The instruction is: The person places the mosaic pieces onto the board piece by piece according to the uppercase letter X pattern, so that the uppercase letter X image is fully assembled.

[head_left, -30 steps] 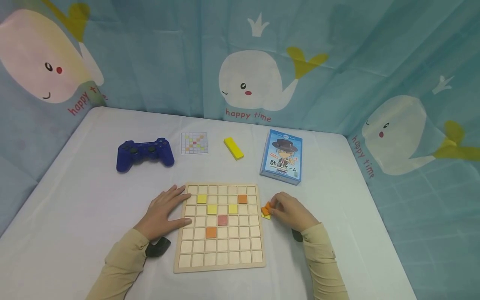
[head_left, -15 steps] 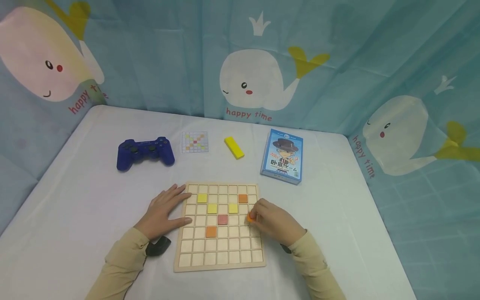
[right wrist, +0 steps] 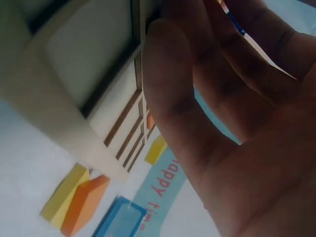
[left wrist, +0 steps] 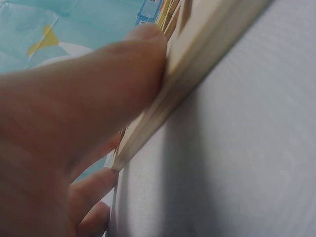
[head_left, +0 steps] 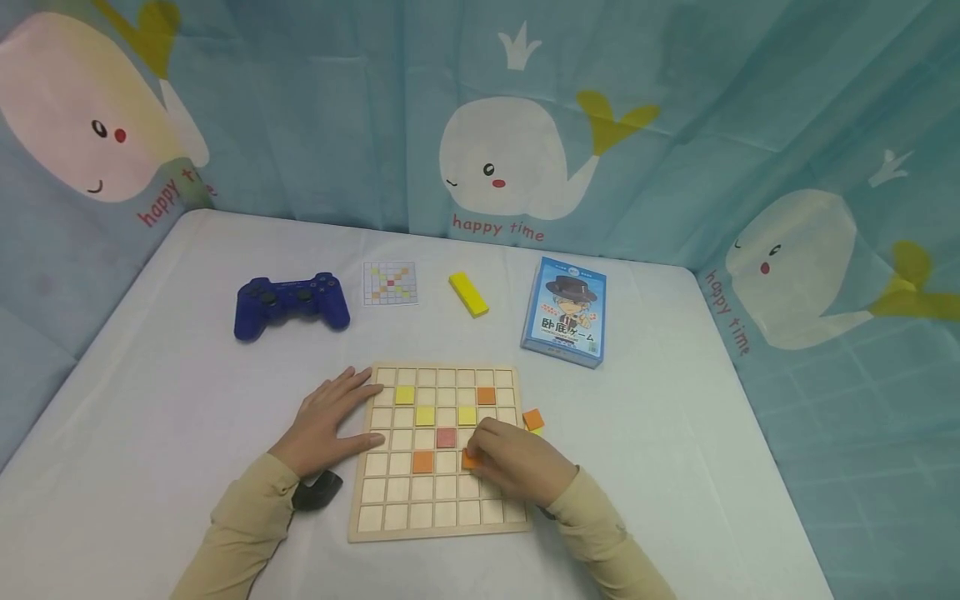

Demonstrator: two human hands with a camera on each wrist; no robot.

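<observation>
A wooden grid board [head_left: 408,518] lies on the table with yellow, orange and red square tiles in some of its cells. My left hand [head_left: 322,425] rests at the board's left edge, thumb and fingertips on the rim, fingers spread. Over the right half of the board, my right hand [head_left: 521,460] pinches an orange tile [head_left: 470,461], close over a cell right of the red tile [head_left: 446,437] and one row nearer. Just off the board's right edge, a loose orange tile [head_left: 533,418] overlaps a yellow tile [right wrist: 64,195], both plain in the right wrist view.
Behind the board lie a blue game controller [head_left: 291,306], a small card with a coloured grid pattern [head_left: 390,283], a yellow block [head_left: 468,294] and a blue game box [head_left: 564,312]. A whale-printed curtain [head_left: 337,125] borders the white table [head_left: 660,400].
My right hand has picked an orange tile from the small pile at the right and carried it left over the board. My left hand has stayed at the edge.
</observation>
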